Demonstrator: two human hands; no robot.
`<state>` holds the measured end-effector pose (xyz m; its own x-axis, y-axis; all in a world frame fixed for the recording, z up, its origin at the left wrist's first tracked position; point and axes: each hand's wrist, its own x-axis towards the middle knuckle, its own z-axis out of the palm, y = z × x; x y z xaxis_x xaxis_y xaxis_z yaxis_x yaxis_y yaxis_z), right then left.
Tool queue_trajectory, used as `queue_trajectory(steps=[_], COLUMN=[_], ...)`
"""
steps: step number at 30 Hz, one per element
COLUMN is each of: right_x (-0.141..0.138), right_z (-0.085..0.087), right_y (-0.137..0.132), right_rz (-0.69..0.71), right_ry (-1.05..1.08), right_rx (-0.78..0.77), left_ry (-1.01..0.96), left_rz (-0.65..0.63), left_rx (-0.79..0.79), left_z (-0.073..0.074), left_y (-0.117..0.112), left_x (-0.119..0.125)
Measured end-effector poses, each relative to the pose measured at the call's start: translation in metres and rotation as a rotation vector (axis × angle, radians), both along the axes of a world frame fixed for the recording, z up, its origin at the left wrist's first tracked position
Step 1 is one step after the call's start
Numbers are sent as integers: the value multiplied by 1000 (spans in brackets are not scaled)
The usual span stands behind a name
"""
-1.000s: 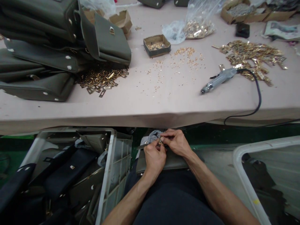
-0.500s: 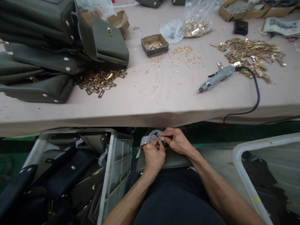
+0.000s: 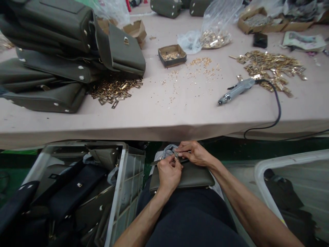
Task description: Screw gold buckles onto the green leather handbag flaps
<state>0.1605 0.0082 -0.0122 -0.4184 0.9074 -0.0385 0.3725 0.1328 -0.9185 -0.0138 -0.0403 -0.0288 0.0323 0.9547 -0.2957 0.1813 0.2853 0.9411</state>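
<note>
An olive-green handbag [image 3: 185,176] lies across my lap, with clear plastic wrap [image 3: 169,149] at its far side. Over the bag, my left hand [image 3: 169,172] is closed, its thumb and fingers pinching a small gold metal fitting [image 3: 176,156]. My right hand [image 3: 193,153] meets it from the right, fingertips pressed together at the same fitting. The fingers cover much of the fitting, so its exact shape is hard to make out.
On the table [image 3: 144,118] are stacked olive bags [image 3: 59,61], piles of gold plates [image 3: 275,67], a small box of screws [image 3: 172,56] and a corded electric screwdriver [image 3: 236,91]. Crates of bags stand at left [image 3: 125,178] and right [image 3: 267,168].
My view has shifted slightly, so the table's things sit a little lower. Both hands stay together at the fitting, with only small finger movement.
</note>
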Motion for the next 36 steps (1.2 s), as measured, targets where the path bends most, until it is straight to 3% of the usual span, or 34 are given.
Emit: queue_trajectory(steps=[6, 13, 28, 36], right_x=[11, 12, 12, 15], right_z=[4, 12, -4, -9], right_y=[20, 38, 25, 24], right_rz=[146, 295, 169, 176], right_ry=[204, 182, 225, 261], right_rx=[-242, -372, -205, -229], left_ry=[7, 11, 15, -192], left_rz=[-29, -26, -64, -39], left_rx=[9, 17, 28, -119], left_z=[6, 10, 3, 5], left_y=[-1, -4, -2, 1], left_x=[-1, -1, -2, -10])
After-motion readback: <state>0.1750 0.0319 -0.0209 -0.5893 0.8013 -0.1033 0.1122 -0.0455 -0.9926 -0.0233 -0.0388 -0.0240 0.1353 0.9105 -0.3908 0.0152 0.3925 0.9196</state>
